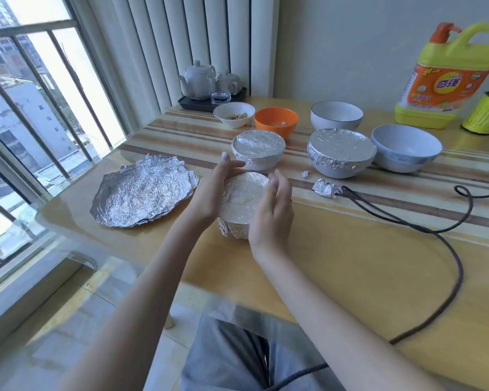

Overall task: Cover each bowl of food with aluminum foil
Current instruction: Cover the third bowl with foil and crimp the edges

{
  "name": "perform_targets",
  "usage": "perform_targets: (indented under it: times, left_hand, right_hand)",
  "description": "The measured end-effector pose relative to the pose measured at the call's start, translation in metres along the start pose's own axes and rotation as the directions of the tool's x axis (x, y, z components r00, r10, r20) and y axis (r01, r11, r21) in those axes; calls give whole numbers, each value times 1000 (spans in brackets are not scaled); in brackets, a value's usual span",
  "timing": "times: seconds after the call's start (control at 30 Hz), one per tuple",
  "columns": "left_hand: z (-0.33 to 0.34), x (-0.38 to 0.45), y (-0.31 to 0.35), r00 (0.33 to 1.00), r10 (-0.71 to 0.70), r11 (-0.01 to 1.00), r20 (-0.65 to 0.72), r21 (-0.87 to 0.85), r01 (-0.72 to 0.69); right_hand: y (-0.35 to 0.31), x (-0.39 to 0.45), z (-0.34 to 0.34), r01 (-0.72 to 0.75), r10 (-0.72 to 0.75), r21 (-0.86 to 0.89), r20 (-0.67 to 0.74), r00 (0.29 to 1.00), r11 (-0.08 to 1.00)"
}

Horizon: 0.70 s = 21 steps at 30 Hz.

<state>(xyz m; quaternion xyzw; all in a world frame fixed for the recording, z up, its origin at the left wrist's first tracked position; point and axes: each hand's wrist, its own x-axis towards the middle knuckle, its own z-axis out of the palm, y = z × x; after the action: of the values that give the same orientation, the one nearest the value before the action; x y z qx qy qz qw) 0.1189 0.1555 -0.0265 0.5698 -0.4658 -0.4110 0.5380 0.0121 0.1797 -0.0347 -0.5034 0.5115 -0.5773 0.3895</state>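
Observation:
A foil-wrapped bowl [242, 203] stands on the table [350, 263] between my hands. My left hand [213, 190] cups its left side, fingers curved along the rim. On its right side rests my right hand [271, 210], fingers pressing the foil against the wall. Behind it stand a small foil-covered white bowl [258, 149] and a larger foil-covered grey bowl [340, 152]. A crumpled loose foil sheet [144, 190] lies to the left. Uncovered bowls sit further back: a small white bowl [234, 114] with food, an orange bowl [275, 121], a white bowl [336, 115] and a grey bowl [405, 148].
Foil scraps [325, 187] lie right of my hands. A dark cable [446, 241] loops across the right of the table. A yellow detergent jug [446, 77] and a yellow-black roll [484, 112] stand far right. A tea set on a tray [209, 86] sits at the back by the window.

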Motion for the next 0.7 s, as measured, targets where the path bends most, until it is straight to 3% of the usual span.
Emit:
perform_targets:
  times: [0.13,0.27,0.4,0.5,0.6,0.7]
  left_hand:
    - [0,3,-2,999,-26,999,-46,21,27]
    - [2,2,-2,996,-21,999,-82,32,24]
    - [9,-5,-3,978,-37,995,-205,85,55]
    - [6,-9,-6,984,-21,997,-179,69,34]
    - [-7,-7,-1,987,66,995,-148,89,-53]
    - [-6,-5,3,996,81,994,-30,75,-79]
  right_hand:
    - [5,5,-5,-70,67,30,87,994,997]
    - [5,9,-7,-170,165,75,62,984,983]
    - [8,23,-11,-414,388,131,183,903,901]
    - [3,43,-32,-503,477,159,176,861,850]
    - [-7,48,-44,-423,417,172,70,906,890]
    - [-15,25,-23,-314,306,102,92,948,944]
